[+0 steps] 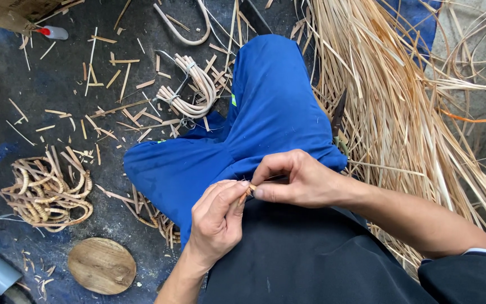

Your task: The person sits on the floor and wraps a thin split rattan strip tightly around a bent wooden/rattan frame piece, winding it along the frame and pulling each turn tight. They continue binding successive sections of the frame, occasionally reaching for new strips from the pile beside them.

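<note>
2 bare hands meeting over the lap, near centre. Left hand [216, 217] coming up from the near edge, thumb and forefinger pressed together on the end of 1 short tan cane strip [244, 195]. Right hand [299, 179] reaching in from the right, fingertips also clamped on that strip, touching the left thumb. Strip mostly hidden between the 2 hands; length impossible to tell.

Under the hands, 1 bright blue cloth [265, 112] draped over the knees, running far to the top middle and spreading left. Dark trousers [305, 259] filling the near middle.

To the right, 1 big loose heap of long pale split cane strands [400, 101], too many to count, touching the blue cloth's right edge and reaching the far and right borders. 1 dark blade [338, 112] lying between cloth and heap.

To the left, on the dark floor [57, 90]: 1 bundle of bent pale cane loops [189, 90] just beside the cloth, 1 tangle of brown wound cane rings [46, 188] well apart, 1 round wooden disc [102, 266] near the bottom, 1 single bent cane hoop [187, 28] far off, scattered short offcuts throughout.

Open floor only in patches on the left; right side crowded.
</note>
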